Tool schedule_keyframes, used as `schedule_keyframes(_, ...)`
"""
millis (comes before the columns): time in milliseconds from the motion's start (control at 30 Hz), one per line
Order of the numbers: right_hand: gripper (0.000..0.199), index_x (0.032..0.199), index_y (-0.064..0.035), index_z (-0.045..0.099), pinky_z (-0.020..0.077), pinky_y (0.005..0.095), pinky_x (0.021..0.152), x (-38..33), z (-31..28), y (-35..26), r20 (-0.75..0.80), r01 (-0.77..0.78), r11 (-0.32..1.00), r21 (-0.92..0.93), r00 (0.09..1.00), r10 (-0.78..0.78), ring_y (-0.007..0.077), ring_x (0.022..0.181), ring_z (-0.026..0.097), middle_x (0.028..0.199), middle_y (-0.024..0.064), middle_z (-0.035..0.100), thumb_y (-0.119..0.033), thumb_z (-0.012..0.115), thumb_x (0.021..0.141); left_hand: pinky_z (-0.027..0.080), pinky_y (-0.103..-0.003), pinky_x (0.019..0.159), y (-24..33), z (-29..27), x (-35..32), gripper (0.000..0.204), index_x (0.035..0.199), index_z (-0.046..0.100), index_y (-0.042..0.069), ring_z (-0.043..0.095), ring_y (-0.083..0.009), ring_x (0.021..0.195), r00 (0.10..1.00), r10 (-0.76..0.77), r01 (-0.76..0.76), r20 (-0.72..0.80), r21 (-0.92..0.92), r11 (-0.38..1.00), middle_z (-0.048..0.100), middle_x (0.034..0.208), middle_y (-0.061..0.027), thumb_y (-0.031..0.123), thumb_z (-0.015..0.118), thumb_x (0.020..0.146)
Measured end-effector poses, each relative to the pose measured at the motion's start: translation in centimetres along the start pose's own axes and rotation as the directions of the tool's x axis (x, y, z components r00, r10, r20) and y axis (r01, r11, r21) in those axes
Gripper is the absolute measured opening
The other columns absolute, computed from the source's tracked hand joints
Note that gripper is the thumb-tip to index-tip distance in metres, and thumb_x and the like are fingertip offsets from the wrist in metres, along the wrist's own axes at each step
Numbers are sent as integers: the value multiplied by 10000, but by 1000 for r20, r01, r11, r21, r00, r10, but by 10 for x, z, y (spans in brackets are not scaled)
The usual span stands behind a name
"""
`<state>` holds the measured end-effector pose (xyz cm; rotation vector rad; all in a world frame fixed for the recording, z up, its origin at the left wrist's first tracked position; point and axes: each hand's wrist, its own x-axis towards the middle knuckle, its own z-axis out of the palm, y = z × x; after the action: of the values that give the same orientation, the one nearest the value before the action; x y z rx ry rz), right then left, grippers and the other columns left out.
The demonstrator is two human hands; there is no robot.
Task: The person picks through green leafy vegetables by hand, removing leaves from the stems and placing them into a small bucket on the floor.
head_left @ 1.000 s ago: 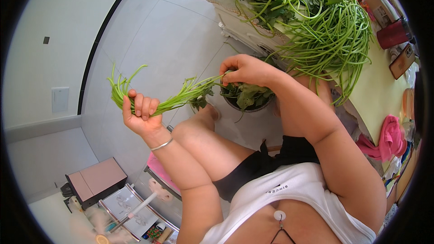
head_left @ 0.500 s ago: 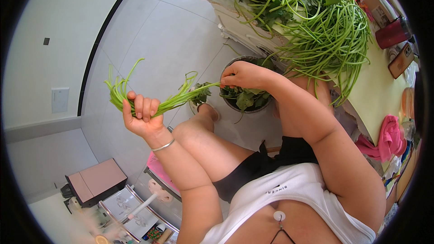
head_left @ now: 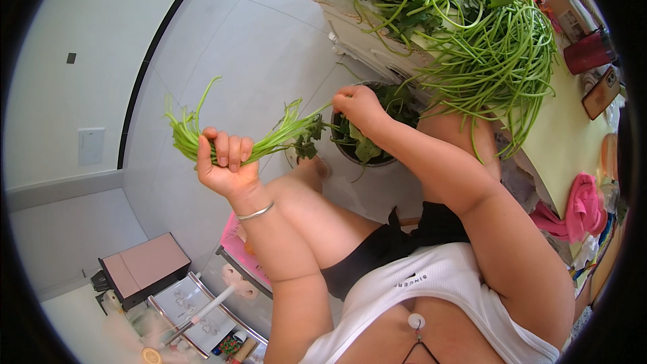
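My left hand [head_left: 226, 165] is closed around a bunch of green vegetable stems [head_left: 269, 138], held up in front of me with the cut ends sticking out to the left. My right hand [head_left: 357, 106] pinches the leafy end of that bunch, just above a round dark bin [head_left: 350, 155] on the floor that holds torn green leaves. A silver bangle sits on my left wrist.
A big heap of long green stems [head_left: 492, 47] lies on the pale yellow table [head_left: 566, 148] at the upper right, hanging over its edge. A pink cloth [head_left: 579, 209] lies on the right. A pink stool [head_left: 236, 249], a small brown box [head_left: 145, 269] and a glass-topped stand [head_left: 195, 310] are at the lower left.
My left hand has lowered slightly with the bunch. My right hand has slid outward along the stems toward the leafy end, over the bin.
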<state>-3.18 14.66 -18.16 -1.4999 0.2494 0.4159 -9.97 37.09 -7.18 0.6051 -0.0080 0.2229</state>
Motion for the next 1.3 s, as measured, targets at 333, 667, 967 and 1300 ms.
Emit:
schedule_keyframes(333,193,979,-20,657,482,429,805,-5,8,30,223,400,364,-841,870,-439,315,947,594,947,143,645,-144,608,840,269,-239,495,26,-31,8,161,895,531,25,264,-57,429,987,55,-111,-148,-406,907,323,541,57,177,535,948)
schedule_keyframes(667,142,889,-47,718,473,386,811,-14,14,-18,277,636,751,-178,765,-582,297,899,587,888,119,649,-136,708,779,279,-232,484,11,-23,11,128,877,518,36,273,-55,424,982,-43,-53,-186,-481,875,322,536,66,149,544,932)
schedule_keyframes(967,128,917,-2,676,484,317,664,-13,9,-23,169,633,709,-309,771,-614,167,711,600,803,75,660,-95,653,833,268,-236,483,12,-22,13,127,861,519,44,266,-56,422,965,23,-136,-260,-426,895,328,538,65,149,551,926)
schedule_keyframes(1300,123,837,8,667,397,302,514,9,7,-5,-120,146,989,-30,982,-148,132,561,463,626,20,537,-98,612,805,258,-246,473,-16,-10,14,169,841,552,40,256,-72,417,979,-90,37,-184,-275,961,315,524,54,178,536,938)
